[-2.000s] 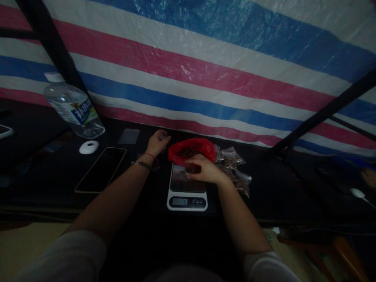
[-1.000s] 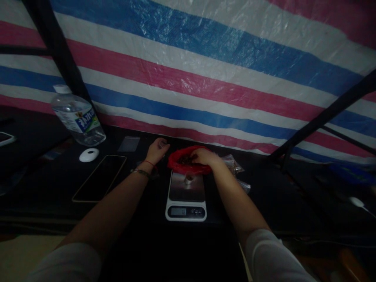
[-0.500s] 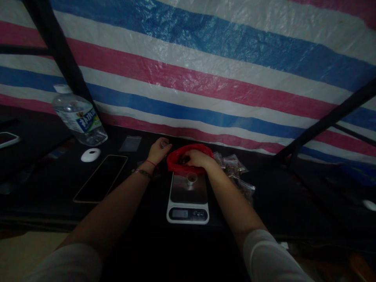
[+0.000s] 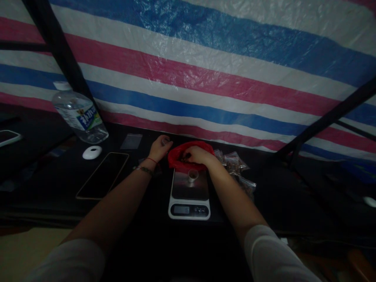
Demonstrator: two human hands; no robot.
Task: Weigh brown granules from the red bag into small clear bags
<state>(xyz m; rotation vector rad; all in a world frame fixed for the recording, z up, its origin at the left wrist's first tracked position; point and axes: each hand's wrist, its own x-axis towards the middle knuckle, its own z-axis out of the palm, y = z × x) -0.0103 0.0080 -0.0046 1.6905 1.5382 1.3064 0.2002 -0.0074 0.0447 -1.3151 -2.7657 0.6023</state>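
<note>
My right hand (image 4: 197,154) reaches into an open red plastic bag (image 4: 174,159), its fingers bunched together over dark contents too dim to name. To the left of the bag, my left hand (image 4: 159,148) is closed, with a small shiny, see-through thing partly showing at its fingers. The bag lies at the far end of a white kitchen scale (image 4: 189,211) with a metal plate. On that plate stands a small clear cup (image 4: 193,176) with a little brownish matter inside. Several filled zip bags (image 4: 233,163) lie to the right of my right hand.
Left of my left arm lie a phone (image 4: 102,176), a white rounded object (image 4: 92,152) and a flat clear zip bag (image 4: 131,141). A large water bottle (image 4: 80,115) stands behind them. A striped plastic sheet (image 4: 188,86) and slanted dark bars border the black table.
The view has shifted slightly. My right hand has moved a little within the red bag, while my left hand keeps its place beside it.
</note>
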